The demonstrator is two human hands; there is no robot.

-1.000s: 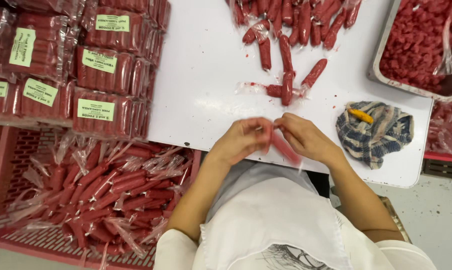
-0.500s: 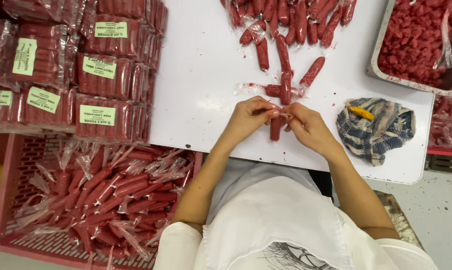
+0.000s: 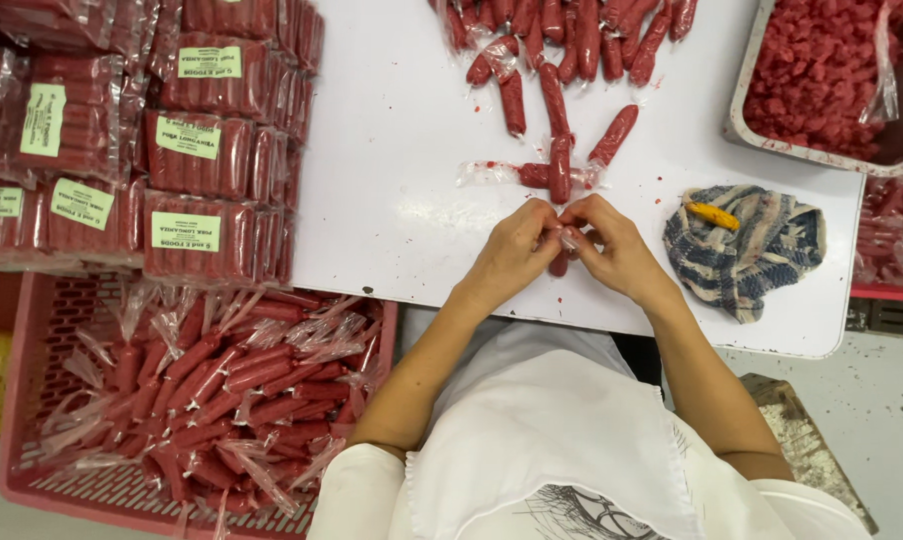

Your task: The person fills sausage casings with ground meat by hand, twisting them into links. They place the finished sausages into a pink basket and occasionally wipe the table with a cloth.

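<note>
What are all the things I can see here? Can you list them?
Table: one, white, middle.
Loose sausages: about a dozen, red, in clear wrap, top of table.
Held sausage: one, red, between both hands.
Packs: a stack, red with pale green labels, left of table.
Crate: one, pink, bottom left, full of wrapped red sausages.
Tray: one, grey metal, top right, filled with red meat chunks.
Cloth: one, blue and cream striped, right side of table.
Small thing: one, yellow-orange, on the cloth.
Apron: one, white, bottom.
Left hand: pinching the sausage.
Right hand: pinching the sausage.
</note>
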